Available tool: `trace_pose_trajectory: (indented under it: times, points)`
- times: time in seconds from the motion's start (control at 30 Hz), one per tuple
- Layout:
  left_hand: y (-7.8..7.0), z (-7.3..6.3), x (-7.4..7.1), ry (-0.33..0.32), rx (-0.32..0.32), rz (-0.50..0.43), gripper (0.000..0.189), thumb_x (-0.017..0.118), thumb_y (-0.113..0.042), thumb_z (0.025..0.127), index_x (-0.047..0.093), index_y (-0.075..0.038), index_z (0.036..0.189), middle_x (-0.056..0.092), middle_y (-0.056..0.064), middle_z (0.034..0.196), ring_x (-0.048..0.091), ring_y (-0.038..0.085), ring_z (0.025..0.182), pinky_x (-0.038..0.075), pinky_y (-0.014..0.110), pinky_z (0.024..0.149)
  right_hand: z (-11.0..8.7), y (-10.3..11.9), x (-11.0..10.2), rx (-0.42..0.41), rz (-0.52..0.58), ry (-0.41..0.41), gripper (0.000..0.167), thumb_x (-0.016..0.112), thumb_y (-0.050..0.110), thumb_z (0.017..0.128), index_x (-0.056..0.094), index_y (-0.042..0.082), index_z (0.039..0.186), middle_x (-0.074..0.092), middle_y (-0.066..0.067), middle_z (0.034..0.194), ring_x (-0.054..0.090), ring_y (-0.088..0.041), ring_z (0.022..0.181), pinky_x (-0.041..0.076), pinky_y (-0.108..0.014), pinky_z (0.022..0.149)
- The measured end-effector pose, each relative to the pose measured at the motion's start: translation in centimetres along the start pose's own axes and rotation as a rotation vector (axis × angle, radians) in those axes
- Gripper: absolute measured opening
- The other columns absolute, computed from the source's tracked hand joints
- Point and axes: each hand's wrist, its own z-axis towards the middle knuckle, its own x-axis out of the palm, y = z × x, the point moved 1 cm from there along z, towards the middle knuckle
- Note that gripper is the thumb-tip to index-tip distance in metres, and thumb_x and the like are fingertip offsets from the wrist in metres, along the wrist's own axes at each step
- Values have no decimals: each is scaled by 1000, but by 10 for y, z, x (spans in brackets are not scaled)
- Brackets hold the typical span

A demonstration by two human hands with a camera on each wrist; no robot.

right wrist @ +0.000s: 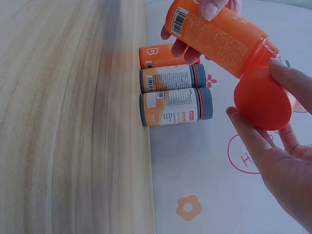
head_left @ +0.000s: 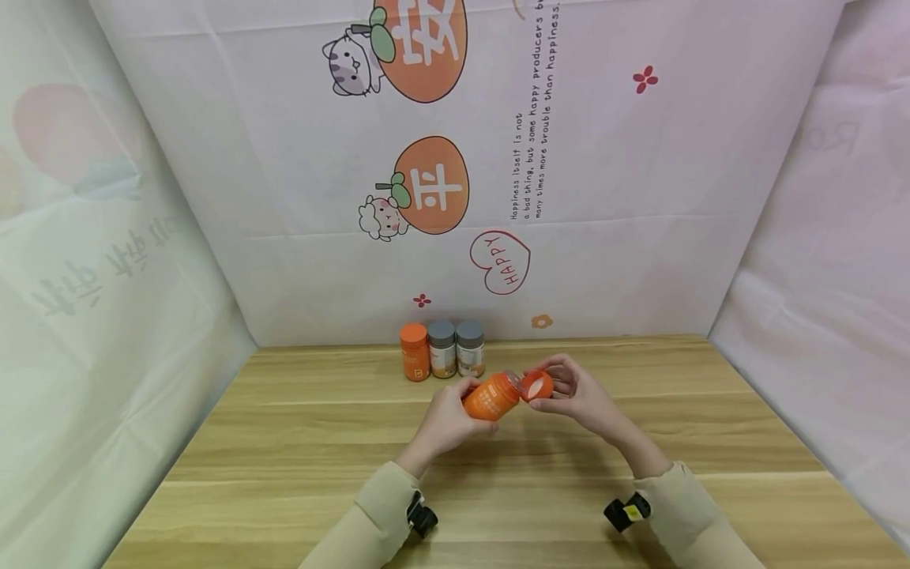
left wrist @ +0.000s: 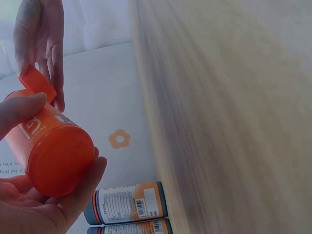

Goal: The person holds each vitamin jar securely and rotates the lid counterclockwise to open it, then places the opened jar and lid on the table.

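Observation:
My left hand grips an orange bottle around its body and holds it above the table, tilted with its uncapped mouth toward the right. An orange cap is pinched between the thumb and fingers of my right hand, its hollow side turned to the bottle. In the right wrist view the bottle's neck meets the rim of the cap. The left wrist view shows the round base of the bottle; what lies inside the bottle is hidden there.
Behind my hands, against the white printed cloth, stand an orange bottle with its lid on and two grey-lidded bottles, one in the middle and one on the right. All stand on the wooden table.

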Motion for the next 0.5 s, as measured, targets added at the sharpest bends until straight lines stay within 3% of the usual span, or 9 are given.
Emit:
trace_pose_trajectory:
  times: [0.17, 0.4, 0.5]
  points:
    - [2, 0, -1, -6, -10, -2, 57, 83, -22, 65, 58, -12, 115, 65, 3, 106, 59, 15, 90, 48, 34, 81, 0, -2, 0, -16, 41, 1, 59, 74, 7, 80, 37, -2, 124, 49, -29, 132, 63, -8, 105, 53, -25, 83]
    - [5, 1, -5, -18, 1, -20, 58, 82, -17, 67, 55, -12, 117, 64, 4, 108, 60, 17, 92, 48, 36, 82, 0, -4, -2, -13, 12, -27, 59, 75, 10, 79, 39, 1, 124, 52, -26, 131, 63, -21, 109, 53, -25, 82]
    - [7, 1, -6, -24, -5, -22, 56, 81, -15, 67, 55, -13, 116, 64, 4, 108, 60, 16, 92, 48, 36, 82, 0, -5, -4, -9, -40, -47, 61, 76, 13, 79, 40, 5, 128, 55, -23, 131, 62, -16, 107, 52, -24, 83]
